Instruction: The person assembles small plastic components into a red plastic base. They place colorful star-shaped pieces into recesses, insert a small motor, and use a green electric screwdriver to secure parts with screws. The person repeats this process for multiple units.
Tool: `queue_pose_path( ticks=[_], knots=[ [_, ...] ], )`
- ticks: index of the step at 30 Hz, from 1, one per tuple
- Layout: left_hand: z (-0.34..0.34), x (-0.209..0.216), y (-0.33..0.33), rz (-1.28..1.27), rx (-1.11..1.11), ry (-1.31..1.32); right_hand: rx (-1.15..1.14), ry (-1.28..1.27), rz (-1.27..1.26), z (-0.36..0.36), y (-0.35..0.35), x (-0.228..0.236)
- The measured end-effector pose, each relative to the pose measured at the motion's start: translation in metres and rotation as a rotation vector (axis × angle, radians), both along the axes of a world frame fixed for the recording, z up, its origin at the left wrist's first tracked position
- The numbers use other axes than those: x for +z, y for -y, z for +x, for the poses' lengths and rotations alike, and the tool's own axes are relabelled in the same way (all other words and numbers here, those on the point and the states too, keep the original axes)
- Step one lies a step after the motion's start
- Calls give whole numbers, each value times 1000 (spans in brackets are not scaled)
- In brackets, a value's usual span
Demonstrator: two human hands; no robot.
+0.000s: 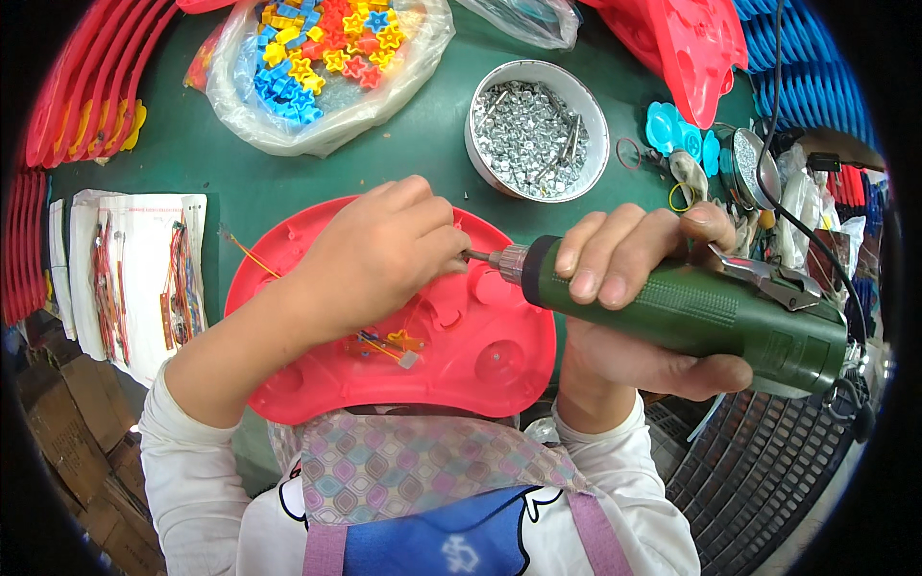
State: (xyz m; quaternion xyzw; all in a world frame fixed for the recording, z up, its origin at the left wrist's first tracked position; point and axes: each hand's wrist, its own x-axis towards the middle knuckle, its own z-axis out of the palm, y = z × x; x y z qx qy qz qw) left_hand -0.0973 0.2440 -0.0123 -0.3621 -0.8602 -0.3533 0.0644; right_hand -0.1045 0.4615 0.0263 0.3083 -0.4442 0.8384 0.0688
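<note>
Head view: a green electric screwdriver (691, 322) lies to the right of the left hand (384, 240), its long axis slanting from lower right to upper left, the bit (480, 256) reaching the left fingertips above a red plastic shell (447, 382). The right hand (629, 248), nearer the tool's body, wraps around it, fingers over the top. Left fingers curl close together at the bit; what they pinch, if anything, cannot be told.

brown cardboard (69, 432) lies below the green tabletop (432, 125)
</note>
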Motion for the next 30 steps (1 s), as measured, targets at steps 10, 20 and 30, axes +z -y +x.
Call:
queue_pose_path(
  ticks=[10,20,30],
  knots=[
    [11,-4,-5,-21,27,-14,-38,-3,-36,12,-1,-3],
    [21,-5,-9,-74,133,-112,-79,-4,-16,15,2,-5],
    [24,-13,-14,-5,257,35,-120,10,74,14,-6,-17]
  ],
)
